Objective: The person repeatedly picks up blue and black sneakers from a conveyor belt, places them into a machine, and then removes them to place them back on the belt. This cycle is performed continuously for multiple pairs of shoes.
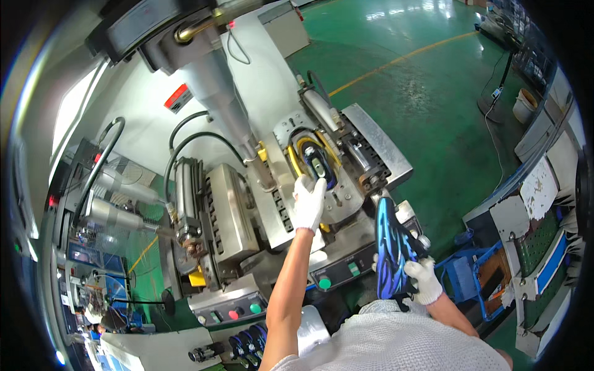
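My left hand, in a white glove, reaches into the machine. Its fingertips, stretched out and apart, are at the near end of a dark shoe with blue edging. That shoe lies in a metal holder between yellow curved pads; a pale green part shows in its opening. In front of the machine's right side, my gloved right hand grips a second shoe by its lower right edge. This one has a wavy blue, purple and black pattern and is held upright. Some of the right fingers are hidden behind it.
A thick metal cylinder slants down left of the holder. Control panels with green buttons line the machine's front. Several shoes stand on a bench at lower left. A blue crate and a curved rack are on the right.
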{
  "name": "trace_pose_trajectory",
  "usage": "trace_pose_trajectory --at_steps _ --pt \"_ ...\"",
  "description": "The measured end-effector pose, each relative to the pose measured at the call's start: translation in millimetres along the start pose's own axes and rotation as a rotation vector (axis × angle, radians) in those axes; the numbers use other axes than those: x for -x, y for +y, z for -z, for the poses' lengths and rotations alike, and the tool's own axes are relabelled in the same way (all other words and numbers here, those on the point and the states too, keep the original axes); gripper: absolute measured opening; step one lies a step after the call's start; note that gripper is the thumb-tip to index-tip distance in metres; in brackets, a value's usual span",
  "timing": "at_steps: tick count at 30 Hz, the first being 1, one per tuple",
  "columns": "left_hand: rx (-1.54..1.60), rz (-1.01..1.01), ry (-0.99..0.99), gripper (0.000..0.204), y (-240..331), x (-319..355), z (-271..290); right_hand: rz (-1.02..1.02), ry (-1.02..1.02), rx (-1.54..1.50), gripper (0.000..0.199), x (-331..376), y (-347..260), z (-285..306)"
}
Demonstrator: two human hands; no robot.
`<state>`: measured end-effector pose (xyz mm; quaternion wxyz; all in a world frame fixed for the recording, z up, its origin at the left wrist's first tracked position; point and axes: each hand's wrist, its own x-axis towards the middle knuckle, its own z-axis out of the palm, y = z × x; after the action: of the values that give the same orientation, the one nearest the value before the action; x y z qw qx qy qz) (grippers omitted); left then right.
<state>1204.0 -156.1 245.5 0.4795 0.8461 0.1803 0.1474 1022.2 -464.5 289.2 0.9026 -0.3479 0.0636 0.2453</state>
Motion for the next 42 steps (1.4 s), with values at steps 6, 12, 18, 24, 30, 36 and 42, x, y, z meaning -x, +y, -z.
trace_pose_trajectory --at_steps 6,12,18,24,30,36,42 --pt "-0.342 0.178 0.042 0.075 -25.9 -105.6 -90.0 0.173 0.362 0.141 0.052 22.2 -34.7 11.3" --pt "-0.168 0.259 0.025 0.056 -31.4 -141.6 -59.2 0.043 0.517 0.207 0.034 16.3 -36.4 17.6" --pt "0.101 0.082 -0.172 0.061 44.9 -34.0 44.4 0.285 0.316 0.874 0.031 -40.0 -37.4 3.2" --pt "0.290 0.045 -0.243 0.065 -0.6 156.9 157.8 -0.011 0.002 0.830 0.046 -220.3 -57.1 -96.7" --pt "-0.018 0.646 -0.288 0.077 -45.2 334.0 205.5 0.220 0.262 1.892 0.055 -449.8 9.8 -65.4" --pt "-0.263 1.195 0.235 0.070 -97.7 495.9 209.1 0.436 0.242 1.961 0.055 -466.1 81.2 -69.3" --pt "-0.314 0.894 0.571 0.077 -241.6 486.0 145.4 0.215 -0.072 1.680 0.051 -480.7 13.8 -33.6"
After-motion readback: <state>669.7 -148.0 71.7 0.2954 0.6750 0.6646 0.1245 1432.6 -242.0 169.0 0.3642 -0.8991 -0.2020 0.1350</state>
